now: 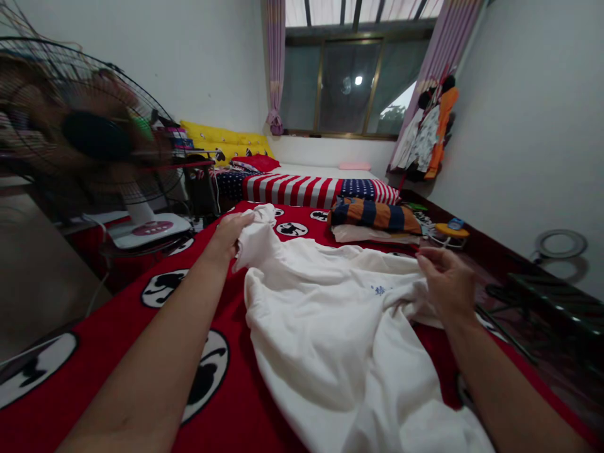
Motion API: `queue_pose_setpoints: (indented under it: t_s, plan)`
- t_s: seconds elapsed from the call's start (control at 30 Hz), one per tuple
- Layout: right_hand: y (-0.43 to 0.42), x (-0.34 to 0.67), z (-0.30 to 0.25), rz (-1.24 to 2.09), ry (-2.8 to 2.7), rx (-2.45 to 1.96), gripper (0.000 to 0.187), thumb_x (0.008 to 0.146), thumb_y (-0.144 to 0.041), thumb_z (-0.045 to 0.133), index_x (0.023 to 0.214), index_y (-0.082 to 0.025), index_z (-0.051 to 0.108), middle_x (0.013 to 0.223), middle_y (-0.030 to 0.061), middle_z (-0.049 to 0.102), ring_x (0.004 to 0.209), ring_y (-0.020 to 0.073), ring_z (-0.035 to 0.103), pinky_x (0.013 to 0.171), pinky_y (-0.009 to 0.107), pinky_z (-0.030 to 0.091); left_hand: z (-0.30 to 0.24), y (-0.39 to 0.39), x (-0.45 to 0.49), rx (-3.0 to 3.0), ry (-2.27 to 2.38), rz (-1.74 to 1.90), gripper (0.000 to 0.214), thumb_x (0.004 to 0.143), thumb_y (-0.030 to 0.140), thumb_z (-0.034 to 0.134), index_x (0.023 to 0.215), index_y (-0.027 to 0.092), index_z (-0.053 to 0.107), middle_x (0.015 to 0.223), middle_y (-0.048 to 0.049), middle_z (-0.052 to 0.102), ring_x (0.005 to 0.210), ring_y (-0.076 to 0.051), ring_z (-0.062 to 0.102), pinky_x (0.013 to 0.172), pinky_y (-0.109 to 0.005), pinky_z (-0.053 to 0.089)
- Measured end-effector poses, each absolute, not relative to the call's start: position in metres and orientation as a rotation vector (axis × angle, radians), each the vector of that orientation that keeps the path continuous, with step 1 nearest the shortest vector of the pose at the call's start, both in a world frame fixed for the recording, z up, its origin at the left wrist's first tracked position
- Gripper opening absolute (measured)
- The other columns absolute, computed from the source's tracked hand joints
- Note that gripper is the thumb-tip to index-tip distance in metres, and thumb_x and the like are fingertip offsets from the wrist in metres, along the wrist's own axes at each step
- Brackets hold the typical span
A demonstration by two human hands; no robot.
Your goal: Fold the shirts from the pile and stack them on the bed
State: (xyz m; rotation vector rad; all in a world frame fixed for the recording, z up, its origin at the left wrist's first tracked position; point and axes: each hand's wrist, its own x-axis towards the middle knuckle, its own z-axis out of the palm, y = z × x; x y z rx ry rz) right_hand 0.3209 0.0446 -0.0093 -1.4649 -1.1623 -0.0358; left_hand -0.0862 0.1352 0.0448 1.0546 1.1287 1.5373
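A white garment (330,314) with a small blue mark lies crumpled across a red bedsheet (117,327) printed with round black-and-white cartoon patches. My left hand (231,234) is stretched far out and closed on the garment's far left corner. At the cloth's right edge, my right hand (446,280) pinches the fabric with curled fingers. The cloth sags loosely between the two hands and runs down toward me.
A standing fan (94,135) spins at the left beside the bed. A folded orange-and-navy striped cloth (375,215) on a pale pillow and a stars-and-stripes blanket (321,189) lie farther up. Clothes hang at the window's right (431,135). A dark rack (557,302) stands on the right.
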Motion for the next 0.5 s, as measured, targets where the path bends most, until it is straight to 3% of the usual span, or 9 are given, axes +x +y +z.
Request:
queue_pose_setpoints:
  t_s: [0.1,0.23,0.3,0.4,0.5]
  plan:
    - [0.031,0.278,0.008,0.486,-1.327,-1.274,0.037,0.074,-0.048,0.069,0.095,-0.018,0.067,0.089,0.0086,0.071,0.074,0.0198,0.066,0.073,0.034,0.051,0.069,0.105,-0.051,1.212,0.84,1.464,0.024,0.064,0.032,0.071,0.074,0.015,0.059,0.06,0.0014,0.058,0.049,-0.011,0.051,0.045,-0.019,0.04]
    - [0.016,0.242,0.007,1.306,-1.439,-0.934,0.068,0.072,-0.07,0.063,0.118,-0.02,0.061,0.116,0.0144,0.067,0.1,0.0266,0.066,0.084,0.04,0.051,0.072,0.048,0.011,1.487,0.594,1.218,0.027,0.07,0.039,0.072,0.08,0.016,0.061,0.07,0.0018,0.06,0.06,-0.01,0.055,0.053,-0.018,0.043]
    - [0.011,0.234,0.002,1.546,-1.356,-0.789,0.071,0.073,-0.076,0.056,0.119,-0.022,0.062,0.119,0.0134,0.066,0.106,0.027,0.064,0.089,0.041,0.049,0.064,0.027,0.035,1.723,0.437,0.892,0.026,0.073,0.038,0.072,0.08,0.014,0.063,0.075,-0.0009,0.062,0.068,-0.012,0.058,0.06,-0.019,0.045]
    - [0.008,0.229,-0.002,1.635,-1.238,-0.751,0.049,0.077,-0.059,0.065,0.11,-0.023,0.065,0.106,0.0077,0.071,0.093,0.0215,0.068,0.083,0.034,0.051,0.056,0.022,0.046,1.926,0.323,0.744,0.021,0.076,0.033,0.07,0.081,0.012,0.067,0.081,-0.0043,0.066,0.078,-0.015,0.061,0.07,-0.022,0.047]
    - [0.007,0.224,-0.002,1.62,-1.229,-0.828,0.026,0.066,-0.026,0.081,0.086,-0.019,0.067,0.096,0.0045,0.072,0.08,0.015,0.068,0.07,0.023,0.05,0.058,0.046,0.03,1.877,0.507,1.001,0.026,0.077,0.036,0.068,0.085,0.012,0.069,0.082,-0.0055,0.069,0.075,-0.016,0.063,0.068,-0.024,0.048]
